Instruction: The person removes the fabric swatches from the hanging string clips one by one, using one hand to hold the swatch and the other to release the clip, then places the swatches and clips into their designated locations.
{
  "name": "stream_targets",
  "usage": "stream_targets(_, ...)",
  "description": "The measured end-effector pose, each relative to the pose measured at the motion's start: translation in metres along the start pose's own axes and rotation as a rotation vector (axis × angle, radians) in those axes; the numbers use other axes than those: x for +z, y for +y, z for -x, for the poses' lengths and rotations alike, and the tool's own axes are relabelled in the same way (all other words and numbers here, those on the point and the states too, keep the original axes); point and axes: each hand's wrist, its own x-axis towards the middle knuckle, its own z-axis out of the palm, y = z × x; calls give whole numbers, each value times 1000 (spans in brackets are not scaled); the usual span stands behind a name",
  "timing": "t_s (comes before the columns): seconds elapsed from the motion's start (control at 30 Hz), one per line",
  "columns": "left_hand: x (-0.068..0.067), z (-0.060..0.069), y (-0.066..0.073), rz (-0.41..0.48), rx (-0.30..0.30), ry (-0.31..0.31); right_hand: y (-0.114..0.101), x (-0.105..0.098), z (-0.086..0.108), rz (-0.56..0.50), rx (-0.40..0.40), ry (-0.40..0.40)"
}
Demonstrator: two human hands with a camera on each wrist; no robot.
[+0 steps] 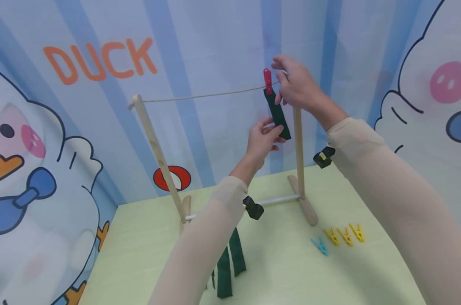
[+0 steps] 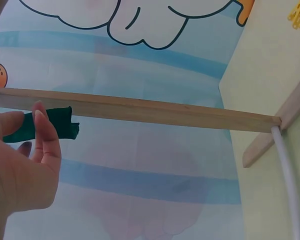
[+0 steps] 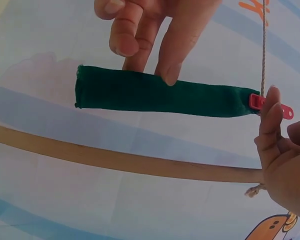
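A dark green cloth strip (image 1: 277,111) hangs from the rope (image 1: 203,96), held at its top by a red clothespin (image 1: 267,80). Its lower part is pinched by my left hand (image 1: 261,137), with the thumb in front and fingers behind, as the right wrist view shows. My right hand (image 1: 296,84) is just right of the clothespin, fingers loosely bent beside the rope; nothing shows in its grasp. In the right wrist view the same clothespin (image 3: 257,102) sits close to the right fingers.
A wooden rack with a left post (image 1: 154,148) and right post (image 1: 299,156) carries the rope. Several yellow clothespins (image 1: 344,236) and a blue clothespin (image 1: 320,246) lie on the table at right. More green strips (image 1: 236,252) lie in front, partly behind my left sleeve.
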Motion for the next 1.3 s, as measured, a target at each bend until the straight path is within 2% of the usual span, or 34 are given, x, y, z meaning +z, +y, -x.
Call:
stream_targets(0.13, 1, 0, -1, -26, -9, 31, 0, 4, -4, -26, 31, -27)
stream_targets(0.23, 3, 1, -4, -27, -6, 54, 3, 6, -4, -39, 43, -15)
stream_targets(0.5, 3, 1, -10, -47, -4, 102, 8, 11, -3, -89, 3, 35)
stream_targets(0.63, 0, 3, -13, -11, 10, 82, 7, 11, -4, -124, -26, 55)
stream_targets(0.83, -1, 6, -16, 49, 10, 47, 9, 7, -2, -140, -27, 62)
stream_targets(1.1, -3, 8, -14, 57, 1, 59, 8, 8, 0, -126, -76, 103)
stream_targets(1.3, -1, 9, -12, 67, 40, 63, 10, 9, 2, -125, -75, 138)
